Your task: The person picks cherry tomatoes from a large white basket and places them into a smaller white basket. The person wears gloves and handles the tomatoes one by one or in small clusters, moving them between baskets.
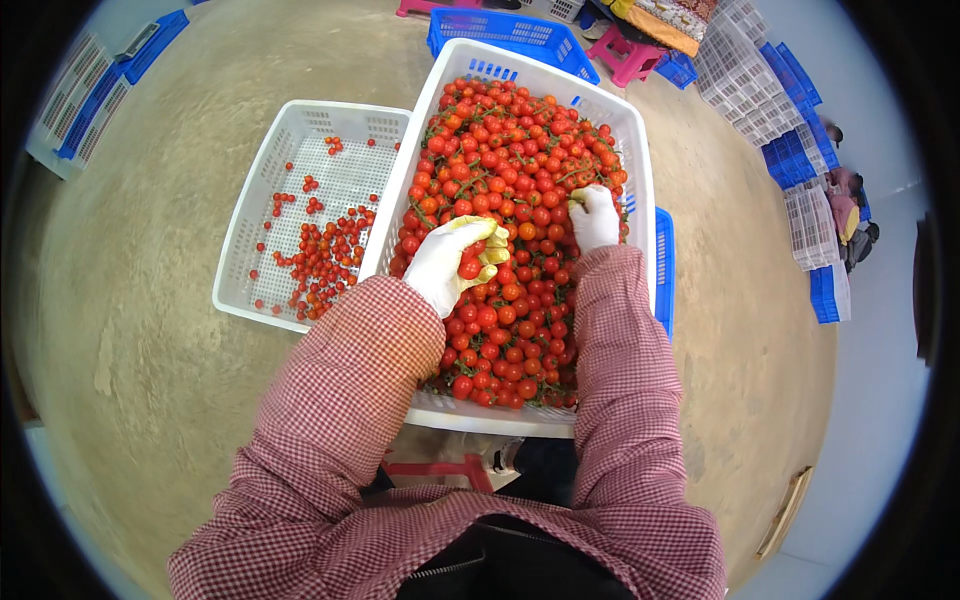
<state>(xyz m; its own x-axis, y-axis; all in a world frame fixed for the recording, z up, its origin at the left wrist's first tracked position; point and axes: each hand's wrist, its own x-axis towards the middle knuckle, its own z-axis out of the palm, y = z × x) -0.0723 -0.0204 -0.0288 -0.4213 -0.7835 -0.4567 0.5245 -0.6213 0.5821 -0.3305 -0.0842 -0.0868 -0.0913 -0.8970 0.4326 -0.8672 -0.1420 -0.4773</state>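
Observation:
A large white plastic crate (639,150) in front of me is heaped with red and orange cherry tomatoes (495,180), some on green stems. Over its left part, my left hand (461,259), in a white glove with yellow-stained fingers, curls around a red cherry tomato (470,268). My right hand (595,217), gloved the same way, reaches into the tomatoes near the right wall; its fingertips are partly hidden, and whether it grips one is unclear. A second white crate (251,180) on the left holds loose cherry tomatoes (322,259) scattered over its perforated bottom.
Blue crates (517,37) (664,262) show behind and to the right of the large crate. Pink plastic stools (626,56) stand at the back, one by a partly visible person. Stacked white and blue crates (750,82) line the right wall. A wooden piece (784,514) lies lower right.

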